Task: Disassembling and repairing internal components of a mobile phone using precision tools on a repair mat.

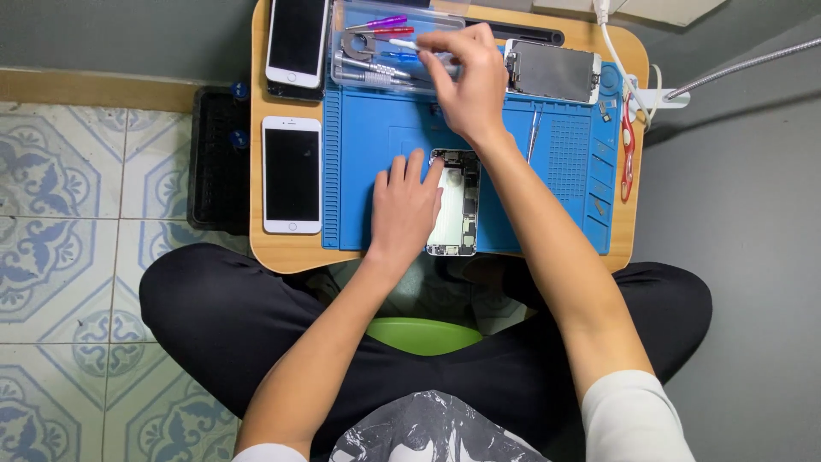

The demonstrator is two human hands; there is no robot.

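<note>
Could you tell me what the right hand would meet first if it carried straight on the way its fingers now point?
Probably the clear plastic tool tray: the right hand already reaches over it, fingertips at a white-handled tool. Depth is hard to judge.

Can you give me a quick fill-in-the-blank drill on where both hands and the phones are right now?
1. The left hand rests on the opened phone, which lies on the ____ mat.
2. The right hand reaches into the clear ____ tray.
3. On the bare wood left of the mat lie ____ white phones, the nearer and the farther.

Missing words: blue; tool; two
</note>
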